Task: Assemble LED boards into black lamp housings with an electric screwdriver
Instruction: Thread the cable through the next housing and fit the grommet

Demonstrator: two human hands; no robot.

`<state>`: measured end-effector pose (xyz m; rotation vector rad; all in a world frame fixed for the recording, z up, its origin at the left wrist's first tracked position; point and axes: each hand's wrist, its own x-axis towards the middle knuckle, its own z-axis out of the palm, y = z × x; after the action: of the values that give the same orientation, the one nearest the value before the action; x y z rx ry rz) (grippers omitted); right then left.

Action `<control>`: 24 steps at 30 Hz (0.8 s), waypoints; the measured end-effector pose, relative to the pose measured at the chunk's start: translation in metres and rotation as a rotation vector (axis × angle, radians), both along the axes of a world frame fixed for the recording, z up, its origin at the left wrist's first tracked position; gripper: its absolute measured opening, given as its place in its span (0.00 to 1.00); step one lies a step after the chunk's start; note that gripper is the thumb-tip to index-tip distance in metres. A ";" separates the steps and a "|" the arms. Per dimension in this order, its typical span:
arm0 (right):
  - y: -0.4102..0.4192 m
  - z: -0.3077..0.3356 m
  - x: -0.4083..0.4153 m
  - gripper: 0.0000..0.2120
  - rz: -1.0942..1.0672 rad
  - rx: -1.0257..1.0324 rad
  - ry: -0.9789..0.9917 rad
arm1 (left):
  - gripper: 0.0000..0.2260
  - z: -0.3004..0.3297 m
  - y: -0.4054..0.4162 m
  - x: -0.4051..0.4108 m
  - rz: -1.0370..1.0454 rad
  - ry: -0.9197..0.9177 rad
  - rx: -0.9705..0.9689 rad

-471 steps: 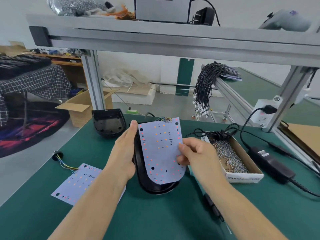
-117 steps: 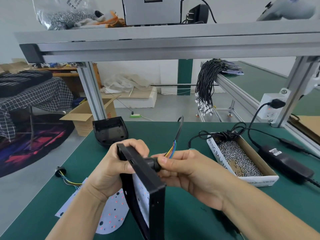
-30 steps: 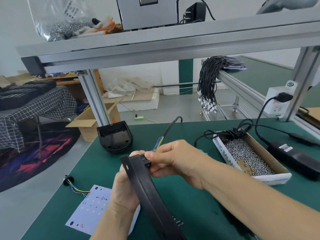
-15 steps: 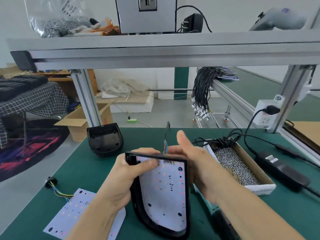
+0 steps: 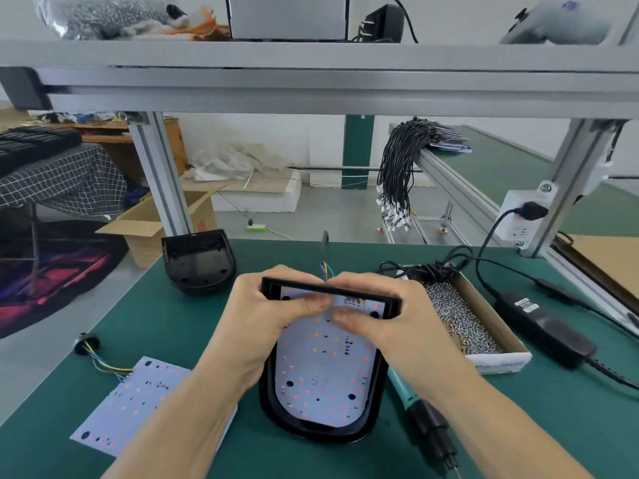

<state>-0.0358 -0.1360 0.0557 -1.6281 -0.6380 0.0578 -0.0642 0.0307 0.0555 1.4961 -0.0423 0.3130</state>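
Observation:
A black lamp housing (image 5: 375, 406) lies on the green bench in front of me, open side up. A white LED board (image 5: 325, 378) sits inside it, with coloured wires (image 5: 325, 271) rising behind the housing's far rim. My left hand (image 5: 266, 319) grips the far left rim, thumb on the board. My right hand (image 5: 377, 316) holds the far right rim, its fingertips pressing on the board's top end. The electric screwdriver (image 5: 420, 413) lies on the bench just right of the housing, partly under my right forearm.
A second LED board (image 5: 135, 399) with wires lies at the left. An empty black housing (image 5: 197, 261) stands at the back left. A cardboard box of screws (image 5: 460, 316) and a black power adapter (image 5: 546, 326) with cables are at the right. An aluminium frame crosses overhead.
The housing came down from tilted in my hands to flat on the bench. My right hand moved from behind the rim onto the board's top end.

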 end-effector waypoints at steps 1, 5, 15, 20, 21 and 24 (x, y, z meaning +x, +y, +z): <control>0.001 0.000 0.000 0.16 -0.003 -0.003 -0.014 | 0.15 0.000 0.000 0.000 0.008 -0.008 0.001; 0.004 0.000 0.006 0.18 0.015 0.025 0.126 | 0.13 -0.001 0.004 0.002 0.006 0.064 -0.020; 0.024 0.004 0.037 0.15 0.002 -0.074 0.476 | 0.06 -0.010 0.008 0.025 0.112 0.423 -0.273; 0.025 -0.020 0.037 0.15 -0.109 -0.137 0.570 | 0.10 -0.029 0.013 0.043 0.169 0.661 -0.364; 0.024 -0.028 0.034 0.13 -0.140 -0.176 0.562 | 0.12 -0.036 0.014 0.044 0.163 0.701 -0.364; 0.023 -0.042 0.026 0.06 -0.155 -0.276 0.546 | 0.16 -0.053 0.011 0.041 0.141 0.767 -0.357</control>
<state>-0.0101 -0.1132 0.0138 -1.8169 -0.0844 0.4772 -0.0236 0.0415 0.0026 1.1821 0.6979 -0.1528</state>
